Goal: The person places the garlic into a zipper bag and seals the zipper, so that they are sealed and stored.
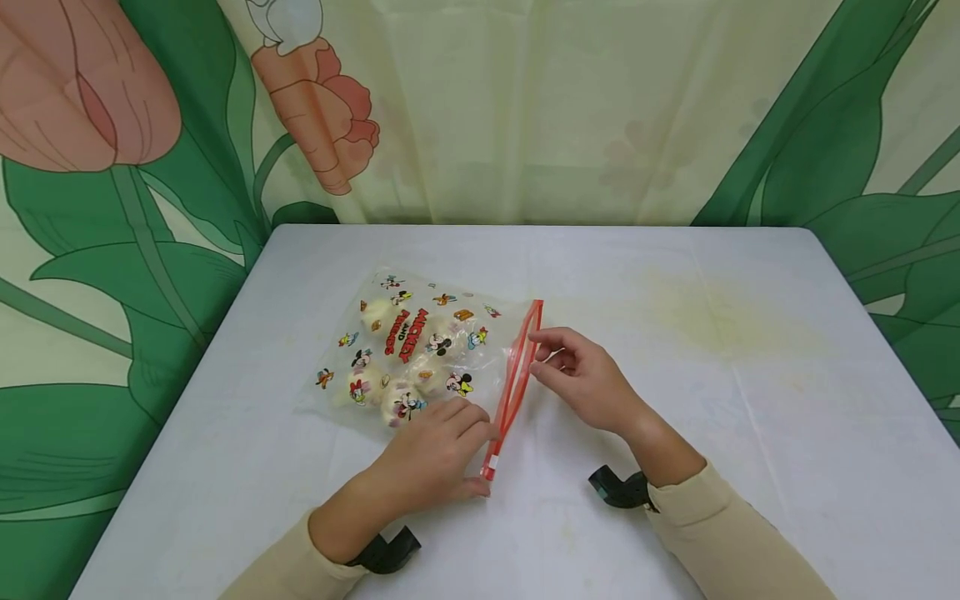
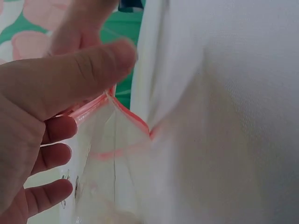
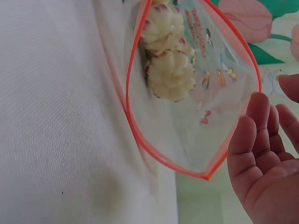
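A clear zip bag (image 1: 487, 333) with cartoon prints and a red zip edge (image 1: 517, 371) lies on the table, its zip end toward the right. Several cream-coloured, lobed bulbs with purplish tips, like garlic (image 3: 170, 74), are inside. In the right wrist view the bag's mouth gapes wide. My left hand (image 1: 438, 458) is at the near end of the zip, fingers over the bag and thumb by the corner. Loosely bent fingers of my right hand (image 1: 588, 379) are right at the zip edge farther up, with a gap between thumb and forefinger.
A white cloth covers the table (image 1: 675, 350), with a faint yellowish stain at the right. Behind it hangs a curtain (image 1: 525, 108) printed with flowers and leaves. Each wrist wears a black camera mount (image 1: 618, 487).
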A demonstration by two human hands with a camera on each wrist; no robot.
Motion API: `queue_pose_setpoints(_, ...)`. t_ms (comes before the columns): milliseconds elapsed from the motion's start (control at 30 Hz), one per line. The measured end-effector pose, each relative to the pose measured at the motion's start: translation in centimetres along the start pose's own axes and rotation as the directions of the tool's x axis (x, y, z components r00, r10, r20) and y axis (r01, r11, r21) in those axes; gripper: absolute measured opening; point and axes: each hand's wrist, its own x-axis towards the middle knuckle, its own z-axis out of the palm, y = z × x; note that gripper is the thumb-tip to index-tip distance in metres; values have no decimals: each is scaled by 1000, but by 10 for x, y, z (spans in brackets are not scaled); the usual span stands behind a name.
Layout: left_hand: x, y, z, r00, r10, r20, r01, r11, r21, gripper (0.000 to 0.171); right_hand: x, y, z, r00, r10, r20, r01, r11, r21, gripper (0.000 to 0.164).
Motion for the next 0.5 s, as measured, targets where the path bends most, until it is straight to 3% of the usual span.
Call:
queue_pose_setpoints(233,0,-1,0,998,7,-56,-5,1000,27,36,-4,-2,3,1000,-16,0,16,1000,-22,36)
queue_pose_setpoints(500,0,-2,-4,992,-16,-129,13,999,-30,20,-12,-8,11,976,-215,21,216,967,-134,30)
